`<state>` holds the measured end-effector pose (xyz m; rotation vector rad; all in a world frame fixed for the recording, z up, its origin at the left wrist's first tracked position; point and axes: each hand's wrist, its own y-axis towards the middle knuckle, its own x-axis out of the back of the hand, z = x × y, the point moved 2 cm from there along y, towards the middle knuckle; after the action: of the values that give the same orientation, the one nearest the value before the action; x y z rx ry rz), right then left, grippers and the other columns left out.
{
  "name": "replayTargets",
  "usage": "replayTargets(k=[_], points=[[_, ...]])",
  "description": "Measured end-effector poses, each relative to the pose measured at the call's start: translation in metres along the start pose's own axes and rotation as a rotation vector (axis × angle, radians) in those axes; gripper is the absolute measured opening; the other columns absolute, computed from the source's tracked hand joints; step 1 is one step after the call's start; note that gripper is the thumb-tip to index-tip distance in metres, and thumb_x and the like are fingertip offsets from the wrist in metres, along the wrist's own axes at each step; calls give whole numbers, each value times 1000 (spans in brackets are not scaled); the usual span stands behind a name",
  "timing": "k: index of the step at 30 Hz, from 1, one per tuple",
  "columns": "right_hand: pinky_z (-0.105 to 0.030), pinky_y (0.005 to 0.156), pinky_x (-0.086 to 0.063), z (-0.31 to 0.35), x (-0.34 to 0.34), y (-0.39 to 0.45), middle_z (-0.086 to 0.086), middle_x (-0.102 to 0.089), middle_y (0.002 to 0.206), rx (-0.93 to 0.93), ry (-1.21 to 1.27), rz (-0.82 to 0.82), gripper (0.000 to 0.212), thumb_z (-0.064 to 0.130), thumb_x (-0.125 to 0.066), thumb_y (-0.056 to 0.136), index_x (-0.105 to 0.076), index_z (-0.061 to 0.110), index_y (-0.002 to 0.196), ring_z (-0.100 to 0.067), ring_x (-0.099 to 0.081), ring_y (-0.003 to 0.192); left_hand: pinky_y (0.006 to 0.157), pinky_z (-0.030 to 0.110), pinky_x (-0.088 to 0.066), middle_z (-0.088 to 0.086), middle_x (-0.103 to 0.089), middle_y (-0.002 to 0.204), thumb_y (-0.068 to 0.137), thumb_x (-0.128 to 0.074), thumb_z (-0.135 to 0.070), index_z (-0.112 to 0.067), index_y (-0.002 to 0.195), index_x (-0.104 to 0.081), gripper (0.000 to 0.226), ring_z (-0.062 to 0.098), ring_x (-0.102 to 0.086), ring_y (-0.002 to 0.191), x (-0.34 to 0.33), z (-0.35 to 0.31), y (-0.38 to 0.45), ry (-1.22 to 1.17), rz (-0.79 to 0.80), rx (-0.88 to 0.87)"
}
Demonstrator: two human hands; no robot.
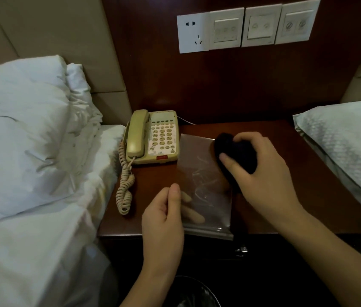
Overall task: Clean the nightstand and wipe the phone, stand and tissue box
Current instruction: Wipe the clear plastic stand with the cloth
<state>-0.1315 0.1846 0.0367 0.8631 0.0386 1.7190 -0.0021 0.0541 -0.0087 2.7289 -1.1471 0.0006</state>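
Observation:
A clear acrylic stand (203,185) is held tilted over the dark wooden nightstand (285,185). My left hand (164,220) pinches its lower left edge, thumb in front and fingers showing through the plastic behind. My right hand (261,171) grips a bunched dark cloth (235,151) pressed against the stand's upper right edge. A beige corded phone (153,136) sits at the nightstand's back left, handset on its cradle, coiled cord (125,185) trailing toward the front edge. No tissue box is in view.
A bed with white pillow and sheets (31,140) lies to the left, another pillow (347,142) to the right. Wall socket and switch plates (248,27) sit on the wooden panel above. A bin with a dark liner (188,291) stands below the nightstand.

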Motion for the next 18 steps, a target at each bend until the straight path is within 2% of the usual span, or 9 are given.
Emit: replayTargets(k=[2, 6, 9, 11, 13, 15, 18], points=[[-28, 83, -52, 1, 3, -14, 21, -52, 111, -120, 72, 42, 39, 48, -72, 84, -43, 46, 111, -1, -56, 99, 79, 33, -54, 9, -73, 62, 103, -51, -38, -5, 81, -64, 42, 20, -71, 69, -2, -1, 3, -46, -12, 21], [-28, 80, -54, -3, 0, -47, 25, -52, 108, -389, 195, 246, 48, 48, -75, 80, -42, 40, 113, -1, -59, 95, 86, 52, -55, 6, -74, 65, 101, -58, -38, -4, 77, -61, 42, 22, -71, 72, 0, -1, 11, -75, -74, 37], [-20, 72, -52, -6, -4, -54, 23, -63, 98, -366, 168, 331, 33, 52, -72, 81, -56, 42, 108, 1, -63, 86, 84, 52, -55, 9, -73, 63, 102, -57, -38, 3, 81, -58, 46, 27, -69, 69, 1, -1, 10, -56, -23, 26], [-18, 64, -51, -4, -4, -50, 18, -70, 87, -352, 263, 356, 23, 50, -71, 82, -67, 37, 100, 0, -67, 78, 77, 46, -54, 6, -71, 60, 101, -57, -37, 5, 81, -55, 47, 21, -67, 64, 2, -4, 8, -51, 26, 1], [-19, 61, -52, 0, -5, -39, 11, -73, 83, -381, 460, 312, 19, 41, -71, 84, -72, 27, 96, -8, -71, 76, 70, 34, -48, 0, -67, 55, 101, -56, -32, 6, 77, -51, 45, 10, -62, 59, 3, -5, 9, -53, 44, -19], [-21, 61, -56, 2, -3, -22, 5, -76, 85, -429, 627, 193, 13, 32, -72, 87, -73, 24, 96, -12, -73, 78, 64, 23, -42, -5, -61, 49, 102, -55, -28, 3, 72, -48, 44, 2, -56, 52, 1, -5, 9, -33, 67, -26], [-19, 65, -56, 3, 1, 5, 6, -76, 92, -465, 687, 59, 10, 31, -70, 90, -72, 25, 98, -6, -72, 82, 60, 17, -42, -3, -63, 49, 102, -55, -28, 2, 72, -49, 43, 3, -56, 51, -5, -1, 3, -24, 96, -13]])
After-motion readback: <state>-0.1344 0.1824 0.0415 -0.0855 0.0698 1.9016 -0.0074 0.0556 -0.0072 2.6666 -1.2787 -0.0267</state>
